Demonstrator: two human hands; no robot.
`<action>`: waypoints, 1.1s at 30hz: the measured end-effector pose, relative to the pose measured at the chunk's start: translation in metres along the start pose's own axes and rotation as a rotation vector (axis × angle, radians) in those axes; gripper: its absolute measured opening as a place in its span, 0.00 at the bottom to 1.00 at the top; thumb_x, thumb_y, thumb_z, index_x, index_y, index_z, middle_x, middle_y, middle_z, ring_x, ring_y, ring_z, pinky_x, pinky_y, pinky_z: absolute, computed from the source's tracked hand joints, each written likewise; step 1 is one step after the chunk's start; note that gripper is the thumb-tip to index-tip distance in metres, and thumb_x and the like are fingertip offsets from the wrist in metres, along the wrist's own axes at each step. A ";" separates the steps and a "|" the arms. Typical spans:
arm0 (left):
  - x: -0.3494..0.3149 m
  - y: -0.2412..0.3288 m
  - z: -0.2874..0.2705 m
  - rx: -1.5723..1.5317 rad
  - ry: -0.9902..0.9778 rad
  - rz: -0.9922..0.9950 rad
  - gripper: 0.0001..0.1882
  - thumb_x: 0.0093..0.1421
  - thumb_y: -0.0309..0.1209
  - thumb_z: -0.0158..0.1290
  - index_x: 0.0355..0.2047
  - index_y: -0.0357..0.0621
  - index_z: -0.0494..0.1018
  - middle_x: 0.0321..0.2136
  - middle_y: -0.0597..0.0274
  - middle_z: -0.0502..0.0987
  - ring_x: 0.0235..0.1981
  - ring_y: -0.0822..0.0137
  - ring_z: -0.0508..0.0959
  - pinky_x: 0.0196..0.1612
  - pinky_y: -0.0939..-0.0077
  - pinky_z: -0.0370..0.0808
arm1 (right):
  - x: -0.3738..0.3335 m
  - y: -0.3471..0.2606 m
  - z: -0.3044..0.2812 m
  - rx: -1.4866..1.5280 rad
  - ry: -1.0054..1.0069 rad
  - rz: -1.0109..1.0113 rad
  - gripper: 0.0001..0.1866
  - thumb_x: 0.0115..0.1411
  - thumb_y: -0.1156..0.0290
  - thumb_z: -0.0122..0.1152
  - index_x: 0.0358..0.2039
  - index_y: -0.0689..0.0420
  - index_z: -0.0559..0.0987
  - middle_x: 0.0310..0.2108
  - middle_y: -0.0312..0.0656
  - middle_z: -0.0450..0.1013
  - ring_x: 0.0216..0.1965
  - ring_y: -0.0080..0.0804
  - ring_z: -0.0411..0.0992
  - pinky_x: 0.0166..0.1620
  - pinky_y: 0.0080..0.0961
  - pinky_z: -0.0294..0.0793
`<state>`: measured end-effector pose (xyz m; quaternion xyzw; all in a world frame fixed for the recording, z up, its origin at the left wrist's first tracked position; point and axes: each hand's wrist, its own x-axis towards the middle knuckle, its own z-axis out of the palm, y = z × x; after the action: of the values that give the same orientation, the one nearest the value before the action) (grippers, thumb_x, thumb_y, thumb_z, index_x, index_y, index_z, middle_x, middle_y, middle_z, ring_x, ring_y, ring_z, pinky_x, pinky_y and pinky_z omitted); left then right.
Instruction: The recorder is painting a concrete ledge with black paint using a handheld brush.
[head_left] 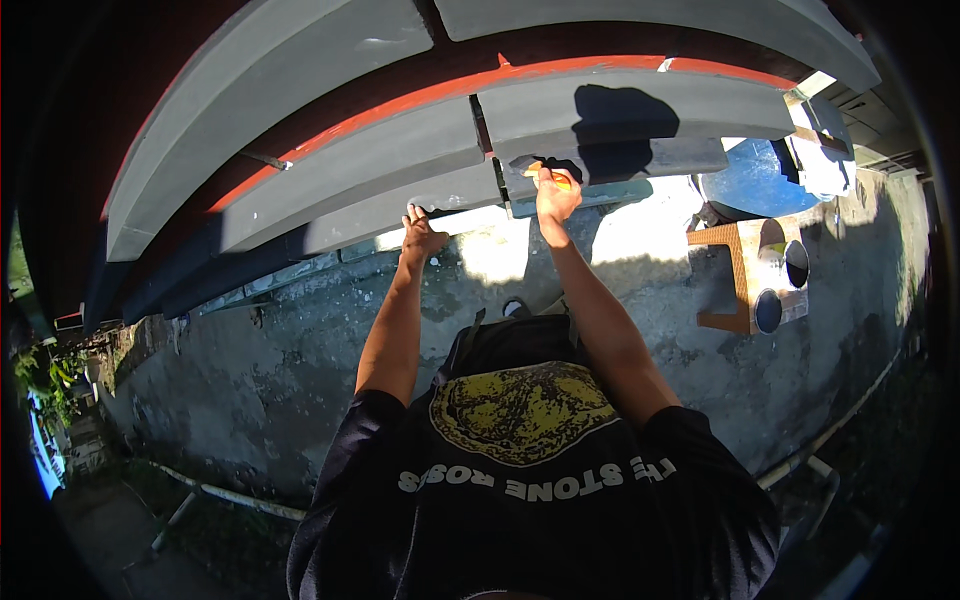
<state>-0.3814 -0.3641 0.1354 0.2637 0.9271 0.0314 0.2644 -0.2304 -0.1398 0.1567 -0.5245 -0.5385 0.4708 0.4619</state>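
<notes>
Fingers of my right hand (557, 203) grip an orange-handled tool (562, 181); those of my left (423, 238) spread wide

My right fingers are curled closed around the handle, with the tool against the near face of the right-hand grey plank (690, 153), close to the gap between it and the left-hand grey plank (350, 218). I judge that the tight hold gives me control beside that break. My fist hides the working end, so I cannot tell whether it is a brush or a scraper. Just left of it lies a dark patch (524, 160), wet or merely shaded.

My left fingers are open and hold nothing I can see; their tips appear to meet the lower edge of the left-hand plank, probably to brace me while I reach forward.

Off to my right, a tan woven-sided stool (742, 280) bears round containers (768, 311), perhaps set there to be within reach. Beyond it is a blue drum (745, 180).
</notes>
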 end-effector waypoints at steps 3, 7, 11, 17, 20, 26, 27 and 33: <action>0.004 -0.004 0.004 -0.011 0.002 0.021 0.53 0.49 0.46 0.57 0.63 0.23 0.42 0.66 0.33 0.40 0.69 0.47 0.40 0.69 0.64 0.41 | 0.010 0.002 -0.002 -0.042 -0.036 0.045 0.10 0.43 0.65 0.66 0.24 0.59 0.81 0.19 0.43 0.75 0.23 0.36 0.75 0.33 0.31 0.74; 0.010 -0.007 0.010 0.014 0.043 0.058 0.51 0.48 0.44 0.56 0.65 0.31 0.43 0.67 0.41 0.42 0.66 0.37 0.45 0.66 0.58 0.51 | 0.071 0.013 -0.028 0.122 0.086 0.168 0.09 0.48 0.70 0.64 0.27 0.62 0.82 0.24 0.45 0.78 0.26 0.35 0.77 0.35 0.30 0.76; 0.012 -0.023 0.015 0.058 0.069 0.087 0.52 0.48 0.44 0.56 0.65 0.31 0.43 0.67 0.40 0.42 0.66 0.37 0.45 0.67 0.58 0.51 | 0.090 -0.012 -0.050 0.091 0.281 0.011 0.08 0.49 0.72 0.61 0.30 0.63 0.81 0.26 0.43 0.78 0.29 0.31 0.76 0.36 0.28 0.75; 0.004 0.008 -0.004 -0.004 -0.017 0.050 0.57 0.46 0.50 0.58 0.65 0.29 0.41 0.67 0.38 0.39 0.66 0.35 0.43 0.67 0.58 0.48 | 0.022 0.004 -0.014 0.038 0.283 -0.204 0.07 0.47 0.73 0.65 0.27 0.61 0.81 0.24 0.45 0.77 0.27 0.33 0.76 0.34 0.26 0.74; 0.004 0.000 -0.001 0.020 -0.022 0.039 0.56 0.47 0.51 0.56 0.65 0.30 0.41 0.67 0.38 0.39 0.66 0.36 0.43 0.68 0.59 0.48 | -0.026 -0.011 0.016 0.033 0.111 -0.138 0.06 0.45 0.72 0.65 0.26 0.59 0.81 0.21 0.46 0.77 0.24 0.33 0.76 0.32 0.27 0.74; 0.011 -0.014 0.013 0.077 0.037 0.102 0.56 0.46 0.51 0.56 0.62 0.22 0.43 0.65 0.32 0.43 0.67 0.42 0.44 0.68 0.59 0.44 | -0.030 -0.021 0.017 -0.026 -0.077 -0.013 0.08 0.44 0.68 0.66 0.25 0.57 0.82 0.21 0.44 0.77 0.24 0.31 0.76 0.33 0.27 0.75; 0.012 -0.018 0.016 0.101 0.051 0.121 0.56 0.46 0.51 0.56 0.62 0.20 0.43 0.64 0.31 0.44 0.67 0.42 0.44 0.68 0.57 0.44 | -0.028 -0.024 0.014 -0.034 -0.133 -0.017 0.08 0.45 0.68 0.66 0.26 0.57 0.82 0.22 0.43 0.78 0.25 0.30 0.76 0.34 0.26 0.75; 0.022 -0.021 0.018 0.175 0.085 0.228 0.55 0.47 0.51 0.55 0.61 0.19 0.44 0.63 0.31 0.48 0.68 0.45 0.44 0.67 0.49 0.44 | 0.000 -0.016 0.005 -0.296 -0.239 -0.217 0.08 0.48 0.67 0.64 0.28 0.57 0.82 0.24 0.42 0.78 0.27 0.32 0.77 0.35 0.26 0.75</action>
<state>-0.3978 -0.3725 0.1057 0.3876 0.9008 -0.0085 0.1958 -0.2374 -0.1396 0.1723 -0.4662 -0.7059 0.3927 0.3607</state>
